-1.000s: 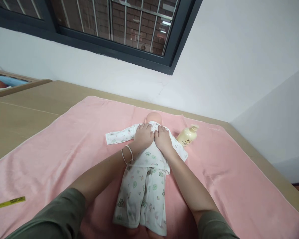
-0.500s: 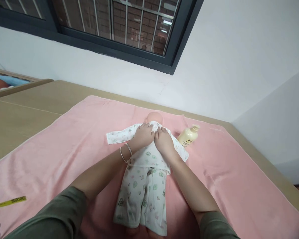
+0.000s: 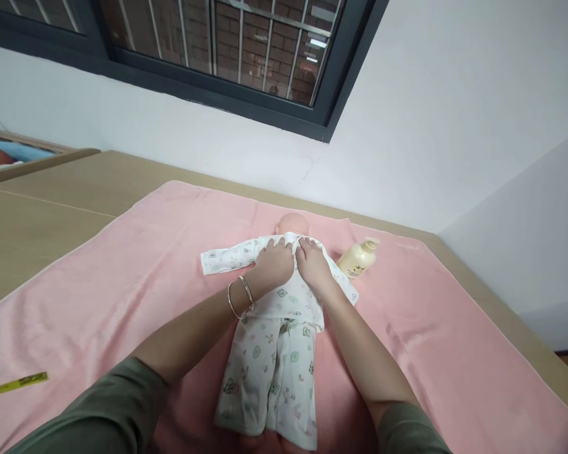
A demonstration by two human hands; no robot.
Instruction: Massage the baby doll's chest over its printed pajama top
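Note:
A baby doll point(image 3: 291, 222) in white printed pyjamas point(image 3: 269, 359) lies face down on a pink towel point(image 3: 123, 277), head away from me. My left hand point(image 3: 273, 261), with bangles at the wrist, rests flat on the doll's upper back, fingers stretched toward the collar. Beside it my right hand point(image 3: 313, 265) lies on the back too, fingers extended and touching the fabric near the neck. The thumbs almost meet at the doll's spine. The doll's left sleeve point(image 3: 224, 254) stretches out flat to the left.
A cream pump bottle point(image 3: 358, 258) lies on the towel just right of the doll's shoulder. A yellow tape measure point(image 3: 14, 384) lies at the towel's near left. The towel covers a tan wooden surface point(image 3: 38, 208) against a white wall under a barred window.
Both hands have shifted slightly up the doll's back toward the collar; otherwise nothing has moved.

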